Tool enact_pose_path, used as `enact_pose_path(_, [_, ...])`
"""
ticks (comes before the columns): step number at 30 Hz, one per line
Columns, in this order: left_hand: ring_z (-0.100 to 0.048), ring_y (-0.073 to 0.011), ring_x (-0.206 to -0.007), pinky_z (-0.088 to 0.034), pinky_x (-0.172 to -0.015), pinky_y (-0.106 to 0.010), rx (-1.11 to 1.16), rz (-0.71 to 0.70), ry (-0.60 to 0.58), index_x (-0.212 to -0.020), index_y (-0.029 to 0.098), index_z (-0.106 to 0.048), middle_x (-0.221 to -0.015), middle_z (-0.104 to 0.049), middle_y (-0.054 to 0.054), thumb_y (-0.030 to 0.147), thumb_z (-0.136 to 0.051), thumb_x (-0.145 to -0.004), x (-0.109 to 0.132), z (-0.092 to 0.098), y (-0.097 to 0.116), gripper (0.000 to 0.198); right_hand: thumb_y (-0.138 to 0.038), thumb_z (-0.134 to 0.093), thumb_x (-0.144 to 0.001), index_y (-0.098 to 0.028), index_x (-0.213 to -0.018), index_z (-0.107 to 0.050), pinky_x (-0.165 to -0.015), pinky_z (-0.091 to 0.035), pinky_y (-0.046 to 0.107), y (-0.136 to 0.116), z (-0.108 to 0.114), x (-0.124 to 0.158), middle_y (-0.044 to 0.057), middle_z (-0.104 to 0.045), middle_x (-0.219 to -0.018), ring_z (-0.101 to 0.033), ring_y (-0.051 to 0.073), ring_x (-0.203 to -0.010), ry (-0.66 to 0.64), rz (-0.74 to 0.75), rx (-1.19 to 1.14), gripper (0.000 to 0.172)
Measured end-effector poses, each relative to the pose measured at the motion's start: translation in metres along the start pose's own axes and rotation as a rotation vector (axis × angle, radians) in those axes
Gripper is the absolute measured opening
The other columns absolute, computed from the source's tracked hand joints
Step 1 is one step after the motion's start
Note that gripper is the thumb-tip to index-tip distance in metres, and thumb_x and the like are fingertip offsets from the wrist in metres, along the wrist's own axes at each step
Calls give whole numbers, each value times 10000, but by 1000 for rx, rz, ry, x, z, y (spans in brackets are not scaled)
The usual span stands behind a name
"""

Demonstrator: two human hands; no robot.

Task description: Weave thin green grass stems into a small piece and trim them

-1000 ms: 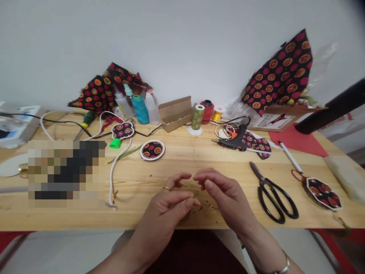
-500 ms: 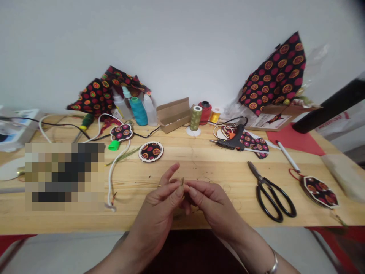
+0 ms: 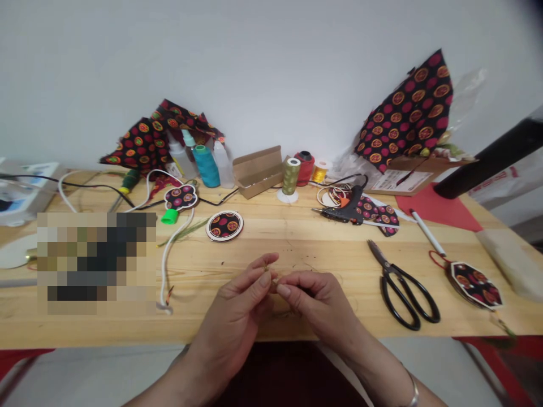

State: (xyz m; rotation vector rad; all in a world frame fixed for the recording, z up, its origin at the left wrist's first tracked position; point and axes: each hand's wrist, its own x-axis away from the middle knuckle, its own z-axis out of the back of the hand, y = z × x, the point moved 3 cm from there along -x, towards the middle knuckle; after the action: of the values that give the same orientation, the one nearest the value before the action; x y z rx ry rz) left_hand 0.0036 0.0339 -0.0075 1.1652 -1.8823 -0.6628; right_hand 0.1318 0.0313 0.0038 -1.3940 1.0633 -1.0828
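Note:
My left hand (image 3: 241,302) and my right hand (image 3: 316,299) meet above the front of the table, thumbs and forefingers pinched. A small tan-gold, thread-like piece (image 3: 267,267) pokes up over the left fingertips, and a bit of it shows between the two pinches. Most of it is hidden by my fingers, so its full shape cannot be seen. Beyond my hands lies a round patterned disc (image 3: 224,226) with a pale wooden rim. To the right of my right hand rest black-handled scissors (image 3: 405,291), touched by neither hand.
Thread spools, among them an olive one (image 3: 291,176), stand by an open cardboard box (image 3: 258,172) along the wall. A glue gun (image 3: 350,209) lies at back right. An octagonal patterned piece (image 3: 475,284) sits far right. A white cord (image 3: 165,263) runs on the left.
My right fingertips have drawn slightly apart from the left ones. The left fingers have curled lower, and the gold piece now shows as loose strands above them.

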Motion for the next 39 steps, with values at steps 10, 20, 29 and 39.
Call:
enact_pose_path(10, [-654,-196,-893,-491,-909,-355,293,-75,70,-718,138,-719,-826,-735,-70,185,-689,-735,-9,5,10,59,-290,-589,-793,-149,-693,-676,-495,-305,192,7,27,7,-37,-476,-567,-362,70,-534,53,-79,206,194])
enact_pose_path(20, [-665,-161,-789,-536,-867,-318,319,-137,104,-632,117,-648,-620,-628,-6,129,-578,-811,-11,10,21,193,-302,-599,-766,-144,-701,-675,-469,-259,208,11,49,9,-42,-421,-537,-300,74,-510,114,-131,266,187])
enact_pose_path(29, [-562,-91,-603,-545,-622,-225,304,-150,41,-672,137,-633,-612,-560,26,128,-645,-754,-7,5,22,83,-316,-575,-792,-147,-591,-591,-486,-259,214,12,48,9,-48,-345,-539,-288,82,-537,54,-102,329,263])
enact_pose_path(39, [-590,-138,-701,-441,-648,-198,-642,-212,-37,-890,237,-721,-857,-712,-27,222,-607,-794,4,-3,18,150,-247,-512,-863,-167,-620,-608,-537,-321,220,-3,33,12,-30,-479,-557,-412,99,-555,-59,71,597,272])
